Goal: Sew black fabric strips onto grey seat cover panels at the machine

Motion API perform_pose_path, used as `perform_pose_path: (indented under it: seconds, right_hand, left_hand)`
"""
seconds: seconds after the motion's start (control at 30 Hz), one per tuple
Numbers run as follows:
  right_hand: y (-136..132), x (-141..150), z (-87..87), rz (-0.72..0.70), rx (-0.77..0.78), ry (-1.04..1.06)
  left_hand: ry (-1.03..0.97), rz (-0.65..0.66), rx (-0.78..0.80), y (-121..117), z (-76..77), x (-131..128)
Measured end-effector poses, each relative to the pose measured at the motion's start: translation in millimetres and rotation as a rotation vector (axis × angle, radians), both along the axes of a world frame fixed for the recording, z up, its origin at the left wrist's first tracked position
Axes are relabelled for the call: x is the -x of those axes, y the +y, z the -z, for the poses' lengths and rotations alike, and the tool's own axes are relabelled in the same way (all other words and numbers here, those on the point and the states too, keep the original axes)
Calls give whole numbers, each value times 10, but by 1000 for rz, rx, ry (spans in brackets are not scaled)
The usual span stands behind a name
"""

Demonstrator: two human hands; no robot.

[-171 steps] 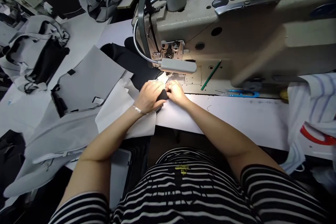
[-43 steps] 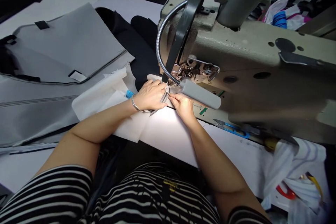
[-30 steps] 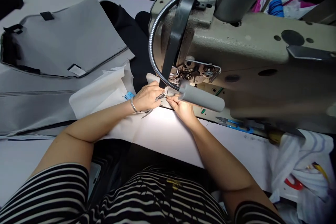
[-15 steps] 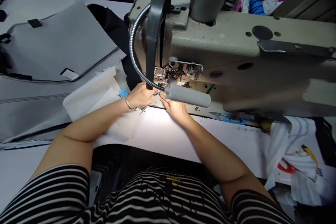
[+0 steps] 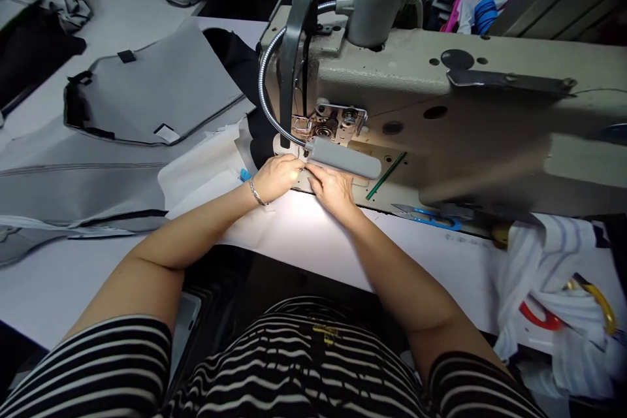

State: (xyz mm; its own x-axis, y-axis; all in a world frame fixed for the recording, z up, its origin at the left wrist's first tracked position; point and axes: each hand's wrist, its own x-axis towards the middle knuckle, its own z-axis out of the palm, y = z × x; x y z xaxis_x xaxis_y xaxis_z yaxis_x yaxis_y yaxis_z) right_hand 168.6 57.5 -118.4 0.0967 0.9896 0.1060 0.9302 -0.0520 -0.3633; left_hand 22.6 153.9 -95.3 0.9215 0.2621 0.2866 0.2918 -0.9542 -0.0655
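Observation:
Both my hands meet at the needle area of a beige industrial sewing machine [image 5: 441,98], just under its grey gooseneck lamp [image 5: 343,158]. My left hand [image 5: 277,176], with a bracelet on the wrist, has its fingers curled and pinched together toward the needle. My right hand [image 5: 333,186] pinches toward the same spot from the right. What either hand holds is too small to name. A white sheet [image 5: 206,163] lies under my left wrist, and black fabric [image 5: 240,65] runs behind the machine head.
A grey fabric panel [image 5: 157,91] with black tabs covers the table on the left. A green pencil [image 5: 386,175] and blue thread snips [image 5: 431,217] lie on the machine bed. A white striped bag [image 5: 553,274] sits at the right edge.
My hands have stayed at the needle while my head shifted. The metal tool that stuck out under my left hand earlier no longer shows.

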Motion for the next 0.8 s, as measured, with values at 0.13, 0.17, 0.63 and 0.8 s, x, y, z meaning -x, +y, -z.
perform_pose_path:
  seconds: [0.13,0.17,0.63,0.8]
  right_hand:
    - [-33,15,4,-8,18,28]
    - [-38,17,7,-14,28,23]
    - [-21,56,22,-32,-20,-68]
    - [-26,62,8,-18,14,-57]
  left_hand:
    - [-37,-69,-14,-88,73,21]
    - [-50,-84,-25,-108,93,25]
    - [-182,-3,-132,13,155,-21]
    - [-268,-6,-254,25,163,-37]
